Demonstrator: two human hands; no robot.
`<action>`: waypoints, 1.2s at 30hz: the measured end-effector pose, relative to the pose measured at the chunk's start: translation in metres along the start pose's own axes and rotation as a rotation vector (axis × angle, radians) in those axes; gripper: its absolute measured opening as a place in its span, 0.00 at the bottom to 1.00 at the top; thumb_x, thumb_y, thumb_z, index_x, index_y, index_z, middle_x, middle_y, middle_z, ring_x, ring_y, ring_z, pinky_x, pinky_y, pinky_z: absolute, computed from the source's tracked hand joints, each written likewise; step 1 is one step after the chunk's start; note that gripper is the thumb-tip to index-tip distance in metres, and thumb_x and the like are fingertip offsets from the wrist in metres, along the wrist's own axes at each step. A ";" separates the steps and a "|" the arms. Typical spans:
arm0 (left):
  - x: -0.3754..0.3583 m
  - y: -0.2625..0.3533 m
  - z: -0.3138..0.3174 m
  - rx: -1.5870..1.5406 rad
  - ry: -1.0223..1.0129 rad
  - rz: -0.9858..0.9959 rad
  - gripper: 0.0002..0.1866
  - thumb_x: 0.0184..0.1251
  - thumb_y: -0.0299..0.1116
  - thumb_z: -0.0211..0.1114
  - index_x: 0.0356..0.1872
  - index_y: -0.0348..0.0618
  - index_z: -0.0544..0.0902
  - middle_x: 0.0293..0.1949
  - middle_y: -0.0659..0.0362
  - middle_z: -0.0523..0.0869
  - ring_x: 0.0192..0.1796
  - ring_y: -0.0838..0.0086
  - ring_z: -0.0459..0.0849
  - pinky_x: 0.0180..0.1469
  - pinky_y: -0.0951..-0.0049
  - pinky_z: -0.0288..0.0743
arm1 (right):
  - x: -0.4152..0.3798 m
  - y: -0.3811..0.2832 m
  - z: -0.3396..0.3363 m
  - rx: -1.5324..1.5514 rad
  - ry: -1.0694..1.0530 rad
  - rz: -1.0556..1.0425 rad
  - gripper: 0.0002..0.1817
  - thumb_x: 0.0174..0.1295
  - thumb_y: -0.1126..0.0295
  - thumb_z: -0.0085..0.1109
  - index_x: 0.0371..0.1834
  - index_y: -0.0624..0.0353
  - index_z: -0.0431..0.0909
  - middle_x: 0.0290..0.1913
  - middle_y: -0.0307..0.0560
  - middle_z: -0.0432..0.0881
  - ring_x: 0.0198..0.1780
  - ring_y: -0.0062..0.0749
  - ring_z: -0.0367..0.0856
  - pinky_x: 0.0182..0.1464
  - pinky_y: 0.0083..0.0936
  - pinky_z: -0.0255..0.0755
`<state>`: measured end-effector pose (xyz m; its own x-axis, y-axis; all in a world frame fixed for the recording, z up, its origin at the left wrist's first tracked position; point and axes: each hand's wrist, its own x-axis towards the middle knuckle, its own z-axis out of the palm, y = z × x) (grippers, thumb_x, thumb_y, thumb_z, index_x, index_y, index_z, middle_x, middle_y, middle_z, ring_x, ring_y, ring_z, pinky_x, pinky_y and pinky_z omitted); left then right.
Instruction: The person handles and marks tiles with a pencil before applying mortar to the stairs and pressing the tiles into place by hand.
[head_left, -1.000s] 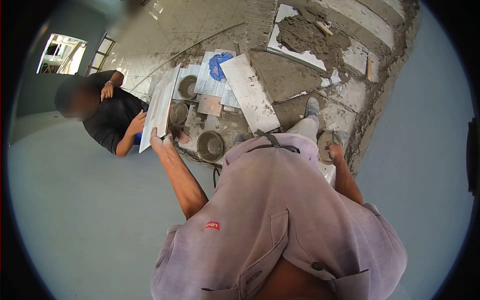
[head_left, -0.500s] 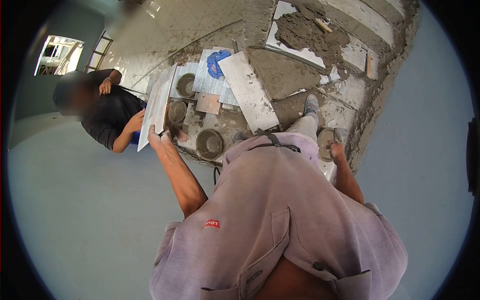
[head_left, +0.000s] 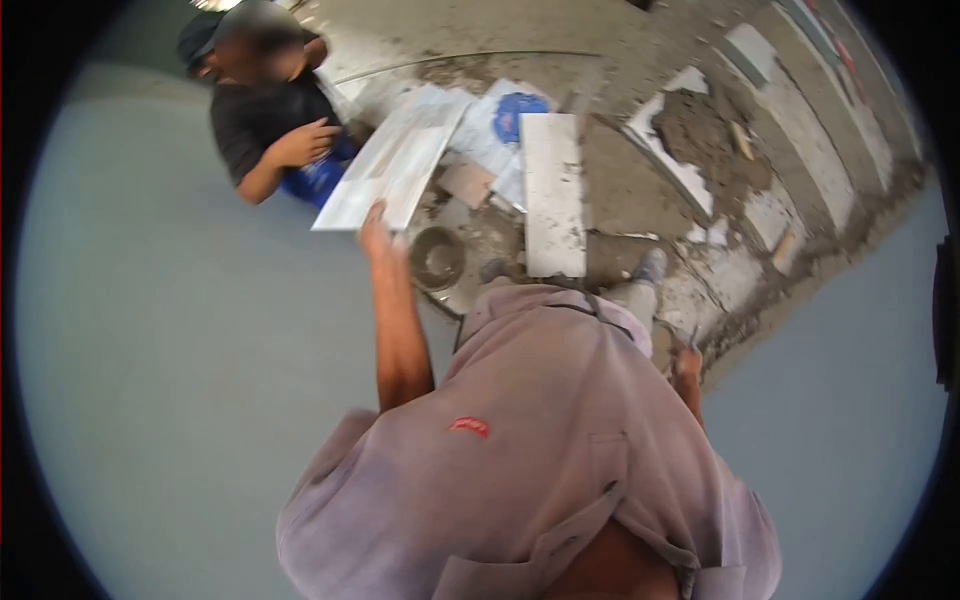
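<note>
Here our left hand [head_left: 374, 222] grips the near edge of the long tile [head_left: 395, 160] to keep it raised above the mortar bucket [head_left: 437, 258], while our right hand [head_left: 688, 362] is clenched around a thin tool.

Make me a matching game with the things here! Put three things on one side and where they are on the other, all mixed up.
Things:
1. pale tile
2. round bucket
3. long white slab

Places:
A. flat on the dirty floor
B. held up in the left hand
C. on the floor just right of the left hand

Pairs: 1-B, 2-C, 3-A
</note>
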<state>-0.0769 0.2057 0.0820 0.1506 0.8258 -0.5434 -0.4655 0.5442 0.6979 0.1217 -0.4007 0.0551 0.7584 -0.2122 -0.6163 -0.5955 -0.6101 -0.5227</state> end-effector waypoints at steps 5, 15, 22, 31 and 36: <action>-0.078 0.011 0.012 0.206 -0.115 -0.021 0.19 0.56 0.23 0.58 0.49 0.23 0.71 0.47 0.46 0.78 0.47 0.60 0.79 0.51 0.64 0.74 | 0.016 -0.058 0.011 0.010 0.059 -0.157 0.16 0.58 0.60 0.55 0.33 0.65 0.79 0.23 0.42 0.78 0.20 0.21 0.70 0.22 0.21 0.62; -0.124 -0.045 0.041 0.374 -0.316 -0.378 0.21 0.55 0.24 0.60 0.51 0.30 0.70 0.46 0.51 0.78 0.47 0.64 0.78 0.51 0.66 0.73 | -0.030 -0.234 0.072 0.122 -0.210 -0.553 0.16 0.60 0.60 0.49 0.44 0.60 0.73 0.25 0.40 0.76 0.21 0.22 0.68 0.26 0.21 0.63; -0.138 -0.073 0.032 0.330 -0.376 -0.397 0.20 0.54 0.24 0.60 0.50 0.32 0.71 0.44 0.52 0.79 0.45 0.65 0.79 0.49 0.67 0.73 | -0.068 -0.375 0.241 -0.316 -0.640 -0.900 0.17 0.58 0.69 0.45 0.50 0.62 0.72 0.24 0.39 0.73 0.21 0.20 0.69 0.23 0.21 0.64; -0.174 -0.065 -0.018 0.203 -0.103 -0.311 0.23 0.54 0.26 0.60 0.53 0.32 0.69 0.45 0.51 0.78 0.46 0.65 0.78 0.50 0.67 0.71 | -0.174 -0.429 0.461 -0.020 -1.048 -0.519 0.08 0.54 0.78 0.50 0.35 0.71 0.75 0.29 0.52 0.79 0.24 0.29 0.79 0.19 0.22 0.71; -0.183 -0.055 -0.047 0.098 0.018 -0.300 0.23 0.54 0.26 0.60 0.53 0.30 0.68 0.47 0.49 0.77 0.47 0.64 0.78 0.50 0.65 0.72 | -0.204 -0.424 0.506 -0.060 -1.080 -0.509 0.03 0.57 0.78 0.50 0.31 0.66 0.72 0.23 0.44 0.76 0.18 0.21 0.72 0.19 0.15 0.67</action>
<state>-0.1195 0.0173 0.1210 0.2530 0.6241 -0.7392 -0.3158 0.7755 0.5467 0.0852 0.2877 0.1041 0.2720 0.7978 -0.5380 -0.2563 -0.4789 -0.8396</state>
